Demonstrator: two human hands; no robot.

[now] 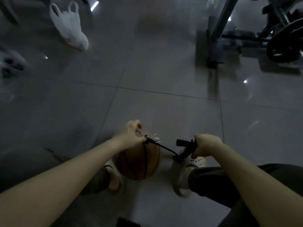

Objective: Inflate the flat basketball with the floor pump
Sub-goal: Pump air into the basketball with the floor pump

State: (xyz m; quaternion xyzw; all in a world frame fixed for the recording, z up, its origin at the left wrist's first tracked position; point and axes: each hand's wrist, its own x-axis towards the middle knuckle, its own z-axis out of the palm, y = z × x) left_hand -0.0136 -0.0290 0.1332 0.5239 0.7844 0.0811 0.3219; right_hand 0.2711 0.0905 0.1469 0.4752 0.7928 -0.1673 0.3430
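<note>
from the head view, the left hand [129, 134] sits on top of the basketball [139, 163], fingers curled, with the thumb side pinching the black hose fitting [150, 140] where it meets the top of the ball; a few small white pieces stick out just past the thumb. the ball lies directly beneath and slightly nearer the body than this hand, resting on the grey tiled floor [164, 112] between the two feet, and it touches the left sandal [115, 176]. a thin black hose [166, 148] runs from the fitting away toward the right hand [207, 145]. that hand is clenched around one end of the pump handle [184, 142], the other end of the bar sticking out toward the left hand. the dark pump body [185, 154] slants down just below the right hand, its base beside the pale clog [197, 162] on the right foot. the two hands are apart, with the hose bridging them. far ahead of the left hand lies a white plastic bag [69, 27]; far ahead of the right hand stands dark exercise equipment [282, 41], blurred.
</note>
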